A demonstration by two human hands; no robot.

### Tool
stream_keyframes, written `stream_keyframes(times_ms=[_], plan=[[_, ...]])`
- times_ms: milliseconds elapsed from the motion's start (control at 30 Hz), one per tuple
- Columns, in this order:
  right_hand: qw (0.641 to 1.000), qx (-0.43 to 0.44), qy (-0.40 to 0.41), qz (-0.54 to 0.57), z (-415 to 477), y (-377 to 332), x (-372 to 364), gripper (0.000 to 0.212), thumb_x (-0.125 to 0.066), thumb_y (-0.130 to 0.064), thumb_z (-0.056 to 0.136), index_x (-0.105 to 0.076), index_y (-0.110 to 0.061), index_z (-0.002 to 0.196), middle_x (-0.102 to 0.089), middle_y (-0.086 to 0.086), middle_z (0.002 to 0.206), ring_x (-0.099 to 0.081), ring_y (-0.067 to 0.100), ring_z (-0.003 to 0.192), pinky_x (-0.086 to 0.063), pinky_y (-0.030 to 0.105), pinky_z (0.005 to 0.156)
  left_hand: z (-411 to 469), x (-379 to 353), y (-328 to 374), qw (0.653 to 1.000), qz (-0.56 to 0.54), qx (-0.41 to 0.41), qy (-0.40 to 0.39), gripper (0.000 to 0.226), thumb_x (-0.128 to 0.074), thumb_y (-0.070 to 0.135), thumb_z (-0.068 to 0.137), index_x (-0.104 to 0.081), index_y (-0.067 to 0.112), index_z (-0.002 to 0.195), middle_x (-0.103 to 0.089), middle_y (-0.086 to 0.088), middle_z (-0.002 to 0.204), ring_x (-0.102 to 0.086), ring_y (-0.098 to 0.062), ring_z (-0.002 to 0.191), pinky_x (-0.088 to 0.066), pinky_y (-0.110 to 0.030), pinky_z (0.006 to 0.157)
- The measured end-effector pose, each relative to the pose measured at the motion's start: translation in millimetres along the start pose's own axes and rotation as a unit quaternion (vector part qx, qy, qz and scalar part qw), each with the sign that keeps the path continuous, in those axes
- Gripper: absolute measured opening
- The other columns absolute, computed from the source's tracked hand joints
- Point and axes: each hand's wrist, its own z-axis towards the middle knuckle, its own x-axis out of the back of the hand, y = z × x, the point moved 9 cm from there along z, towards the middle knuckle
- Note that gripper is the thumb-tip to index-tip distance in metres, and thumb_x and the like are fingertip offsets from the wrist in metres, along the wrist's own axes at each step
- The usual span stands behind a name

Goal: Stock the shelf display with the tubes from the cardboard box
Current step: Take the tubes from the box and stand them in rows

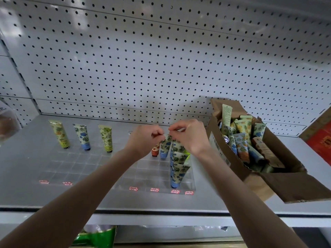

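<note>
While tubes [241,140] crowd the cardboard box [286,185], the display tray [86,163] holds few.

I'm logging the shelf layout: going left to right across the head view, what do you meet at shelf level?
orange-print tube → blue-print tube → yellow-green tube → left hand → held tube, pinched by both hands → right hand → cardboard box → red carton
</note>
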Motion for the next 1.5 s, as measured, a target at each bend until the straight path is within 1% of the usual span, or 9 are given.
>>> stream_keyframes(times_ms=[133,233,333,500,733,967,1300,1433,1500], plan=[[0.997,-0.018,0.021,0.074,0,3,7,0.011,-0.069,-0.005,0.081,-0.074,-0.015,0.082,-0.069,-0.004,0.071,-0.067,0.008,0.058,-0.056,0.021,0.067,-1,3,0,1.0,-0.006,-0.003,0.016,0.005,-0.068,0.015,0.08,-0.07,0.011,0.079,-0.068,0.002,0.067,-0.059,-0.015,0.063,-0.051,-0.035,0.066],[0.992,-0.015,0.037,0.118,0,3,13,0.018,-0.067,-0.002,0.082,-0.072,-0.018,0.077,-0.07,-0.002,0.074,-0.069,0.015,0.059,-0.058,0.032,0.068,-3,5,0,1.0,-0.005,0.008,0.027,0.007,-0.069,0.019,0.08,-0.071,0.012,0.081,-0.067,0.004,0.069,-0.06,-0.013,0.065,-0.051,-0.033,0.066],[0.991,-0.01,0.045,0.129,-2,2,18,0.027,-0.066,-0.002,0.082,-0.068,-0.027,0.071,-0.069,-0.005,0.073,-0.07,0.018,0.06,-0.058,0.037,0.07,-4,5,0,0.999,0.003,0.018,0.029,0.009,-0.068,0.021,0.081,-0.07,0.012,0.081,-0.065,0.007,0.068,-0.06,-0.012,0.064,-0.051,-0.031,0.066],[0.989,-0.014,0.053,0.14,-6,0,25,0.017,-0.066,-0.003,0.084,-0.07,-0.018,0.077,-0.067,-0.007,0.074,-0.07,0.016,0.06,-0.058,0.036,0.069,-3,1,-1,0.999,0.017,0.037,0.022,0.012,-0.065,0.024,0.084,-0.068,0.013,0.082,-0.065,0.005,0.071,-0.059,-0.012,0.067,-0.052,-0.032,0.068],[0.987,-0.01,0.065,0.144,-12,1,33,0.021,-0.066,-0.002,0.083,-0.067,-0.02,0.075,-0.067,-0.006,0.072,-0.069,0.017,0.059,-0.058,0.043,0.068,-6,2,-1,0.998,0.029,0.053,0.022,0.012,-0.063,0.024,0.086,-0.064,0.015,0.078,-0.062,0.005,0.067,-0.058,-0.013,0.065,-0.051,-0.031,0.064],[0.988,-0.005,0.072,0.137,-16,-2,39,0.016,-0.065,-0.001,0.083,-0.069,-0.016,0.078,-0.066,-0.006,0.069,-0.068,0.012,0.057,-0.058,0.032,0.064,-8,2,2,0.998,0.024,0.052,0.026,0.01,-0.065,0.024,0.084,-0.065,0.016,0.078,-0.062,0.006,0.067,-0.059,-0.013,0.065,-0.05,-0.03,0.064],[0.99,0.003,0.088,0.114,-19,0,48,0.011,-0.067,-0.004,0.081,-0.071,-0.014,0.08,-0.068,-0.003,0.07,-0.069,0.017,0.063,-0.058,0.041,0.069,-12,8,8,0.998,0.01,0.053,0.031,0.007,-0.065,0.023,0.085,-0.067,0.015,0.084,-0.064,0.007,0.072,-0.059,-0.011,0.071,-0.04,-0.014,0.06],[0.99,0.021,0.101,0.096,-21,-4,62,0.007,-0.069,-0.003,0.079,-0.073,-0.006,0.084,-0.069,0.002,0.076,-0.067,0.017,0.072,-0.056,0.036,0.075,-10,13,23,0.999,-0.019,0.027,0.039,0.009,-0.066,0.019,0.084,-0.069,0.012,0.088,-0.062,0.007,0.076,-0.059,-0.01,0.074,-0.042,-0.014,0.065],[0.99,0.026,0.109,0.083,-23,-6,72,0.007,-0.068,-0.003,0.08,-0.073,-0.006,0.084,-0.067,0.0,0.075,-0.064,0.008,0.069,-0.054,0.026,0.072,-8,13,31,0.998,-0.044,0.012,0.039,0.009,-0.068,0.019,0.083,-0.069,0.013,0.09,-0.064,0.008,0.08,-0.059,-0.006,0.076,-0.044,-0.013,0.069]])
